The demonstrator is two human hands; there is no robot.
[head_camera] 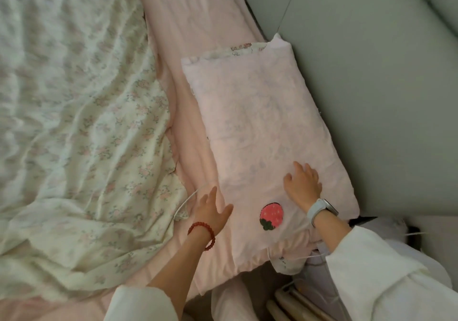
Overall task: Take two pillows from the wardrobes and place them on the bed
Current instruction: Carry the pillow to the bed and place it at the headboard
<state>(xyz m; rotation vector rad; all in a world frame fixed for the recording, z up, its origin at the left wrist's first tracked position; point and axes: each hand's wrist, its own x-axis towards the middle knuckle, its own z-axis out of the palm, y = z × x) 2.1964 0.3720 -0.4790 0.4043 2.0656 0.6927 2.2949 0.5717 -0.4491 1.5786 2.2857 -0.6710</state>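
pressing your right hand [301,184] flat on one pillow [260,132] lying on the bed [198,23], you are holding your left hand [210,211] spread, empty; second pillow not showing.

Pink pillow [260,132] lying flat on the bed [188,38]

The pillow is resting lengthwise on the pink sheet, its far long edge lying against the grey-green padded headboard [371,85]. Its pale pink cover is showing a faint printed pattern and a red strawberry patch [271,216] near the close end, while a floral lining is peeking out at the far end. Only one pillow seems to be showing here.
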